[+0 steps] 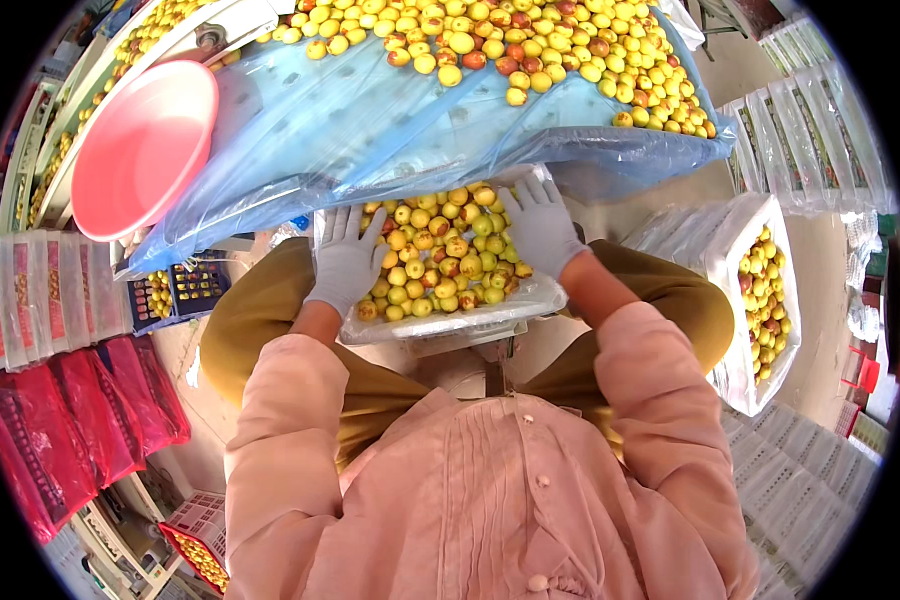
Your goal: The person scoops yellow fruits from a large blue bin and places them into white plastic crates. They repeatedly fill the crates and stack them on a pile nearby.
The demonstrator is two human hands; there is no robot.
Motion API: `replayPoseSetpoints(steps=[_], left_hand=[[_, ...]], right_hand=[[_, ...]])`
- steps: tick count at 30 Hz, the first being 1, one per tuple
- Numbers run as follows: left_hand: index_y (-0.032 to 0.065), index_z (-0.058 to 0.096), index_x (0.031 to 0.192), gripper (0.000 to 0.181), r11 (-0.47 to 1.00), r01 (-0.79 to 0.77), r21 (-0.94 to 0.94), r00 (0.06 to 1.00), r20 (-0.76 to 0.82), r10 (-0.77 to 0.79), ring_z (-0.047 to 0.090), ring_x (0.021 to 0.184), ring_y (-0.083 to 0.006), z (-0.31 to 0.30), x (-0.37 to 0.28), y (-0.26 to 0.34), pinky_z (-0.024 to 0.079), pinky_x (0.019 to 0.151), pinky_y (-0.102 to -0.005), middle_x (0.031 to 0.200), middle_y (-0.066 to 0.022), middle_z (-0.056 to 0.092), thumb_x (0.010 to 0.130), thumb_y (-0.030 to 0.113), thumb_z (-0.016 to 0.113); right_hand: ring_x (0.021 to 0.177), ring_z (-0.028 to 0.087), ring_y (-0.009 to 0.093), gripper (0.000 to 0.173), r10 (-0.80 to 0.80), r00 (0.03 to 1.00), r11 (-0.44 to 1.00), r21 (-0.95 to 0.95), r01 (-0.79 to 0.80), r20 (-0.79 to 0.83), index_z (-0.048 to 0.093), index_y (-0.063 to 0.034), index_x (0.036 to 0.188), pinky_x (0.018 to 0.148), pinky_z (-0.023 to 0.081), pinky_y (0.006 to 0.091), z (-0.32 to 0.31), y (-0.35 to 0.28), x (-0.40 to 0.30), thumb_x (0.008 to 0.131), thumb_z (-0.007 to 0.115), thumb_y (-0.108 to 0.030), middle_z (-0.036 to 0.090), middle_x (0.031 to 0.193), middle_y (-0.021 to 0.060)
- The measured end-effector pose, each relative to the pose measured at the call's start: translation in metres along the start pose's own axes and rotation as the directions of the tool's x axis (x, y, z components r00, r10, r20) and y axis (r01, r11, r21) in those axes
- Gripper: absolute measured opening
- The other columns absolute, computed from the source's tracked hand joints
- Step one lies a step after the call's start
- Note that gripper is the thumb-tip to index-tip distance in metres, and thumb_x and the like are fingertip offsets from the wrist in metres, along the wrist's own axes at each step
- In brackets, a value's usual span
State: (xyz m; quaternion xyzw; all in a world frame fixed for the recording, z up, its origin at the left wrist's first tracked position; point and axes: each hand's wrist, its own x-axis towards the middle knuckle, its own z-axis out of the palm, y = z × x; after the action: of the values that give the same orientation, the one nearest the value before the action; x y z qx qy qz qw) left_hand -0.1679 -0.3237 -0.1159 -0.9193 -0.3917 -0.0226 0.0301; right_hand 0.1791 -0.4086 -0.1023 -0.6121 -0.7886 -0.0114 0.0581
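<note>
Between my knees stands a crate with a white plastic liner, filled with yellow-green and red-brown jujubes. My left hand, in a thin grey glove, lies flat along the crate's left side. Its thumb reaches over the outermost fruit. At the right side my right hand, gloved alike, lies with fingers spread, the tips pointing to the far corner. Neither hand grips anything. Beyond the crate, a table covered with blue plastic sheeting slopes towards me and bears a large heap of jujubes.
A pink basin sits left on the table. To my right stands another lined crate of jujubes, near stacked clear packages. Dark trays with fruit and red plastic-wrapped packs are on the left. Behind is a red crate.
</note>
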Motion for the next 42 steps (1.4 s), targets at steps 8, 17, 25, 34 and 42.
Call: replayPoseSetpoints(steps=[8, 17, 25, 34, 42], left_hand=[[0.0104, 0.049, 0.150, 0.061, 0.821, -0.307, -0.481, 0.938, -0.008, 0.346, 0.037, 0.145, -0.0429, -0.021, 0.026, 0.108, 0.025, 0.122, -0.0547, 0.156, -0.0215, 0.042, 0.097, 0.037, 0.062], [0.0049, 0.065, 0.125, 0.039, 0.642, -0.393, -0.658, 0.907, -0.164, 0.387, 0.052, 0.134, -0.0386, -0.044, 0.089, 0.130, 0.039, 0.116, -0.0472, 0.143, -0.0196, 0.056, 0.098, 0.032, 0.062], [0.0078, 0.070, 0.113, 0.026, 0.730, 0.009, -0.683, 0.873, -0.350, -0.339, 0.067, 0.103, -0.0354, -0.072, 0.237, -0.027, 0.053, 0.091, -0.0423, 0.113, -0.0156, 0.070, 0.098, 0.027, 0.061], [0.0132, 0.070, 0.108, 0.025, 0.682, -0.099, -0.725, 0.948, -0.277, -0.157, 0.068, 0.089, -0.0345, -0.079, 0.202, 0.025, 0.056, 0.079, -0.0421, 0.101, -0.0134, 0.069, 0.091, 0.032, 0.070], [0.0004, 0.057, 0.131, 0.050, 0.824, -0.166, -0.542, 0.978, -0.196, 0.067, 0.052, 0.126, -0.0430, -0.051, 0.054, 0.062, 0.042, 0.108, -0.0502, 0.137, -0.0214, 0.056, 0.089, 0.024, 0.071]], right_hand=[[0.089, 0.071, 0.034, 0.026, 0.235, 0.927, 0.861, 0.506, -0.058, -0.294, 0.070, -0.0104, 0.119, 0.079, 0.057, 0.0413, -0.092, 0.046, 0.041, 0.095, 0.061, -0.015, 0.072, 0.102, 0.0160], [0.108, 0.066, 0.044, 0.058, 0.569, 0.809, 0.760, 0.467, -0.451, -0.145, 0.058, -0.0138, 0.139, 0.094, 0.053, 0.0477, -0.064, 0.145, 0.112, 0.089, 0.070, -0.042, 0.064, 0.123, 0.0268], [0.108, 0.065, 0.037, 0.052, 0.476, 0.873, 0.721, 0.615, -0.319, -0.105, 0.066, -0.0127, 0.126, 0.096, 0.052, 0.0441, -0.051, 0.084, 0.173, 0.087, 0.070, -0.046, 0.069, 0.117, 0.0179], [0.104, 0.066, 0.036, 0.039, 0.380, 0.920, 0.658, 0.726, -0.201, -0.090, 0.062, -0.0140, 0.118, 0.084, 0.055, 0.0443, -0.060, -0.014, 0.142, 0.084, 0.072, -0.028, 0.069, 0.107, 0.0127], [0.129, 0.051, 0.038, 0.051, 0.013, 0.994, 0.892, 0.450, 0.038, -0.110, 0.058, -0.0093, 0.133, 0.107, 0.043, 0.0489, -0.004, -0.078, 0.027, 0.086, 0.071, -0.023, 0.053, 0.141, 0.0165]])
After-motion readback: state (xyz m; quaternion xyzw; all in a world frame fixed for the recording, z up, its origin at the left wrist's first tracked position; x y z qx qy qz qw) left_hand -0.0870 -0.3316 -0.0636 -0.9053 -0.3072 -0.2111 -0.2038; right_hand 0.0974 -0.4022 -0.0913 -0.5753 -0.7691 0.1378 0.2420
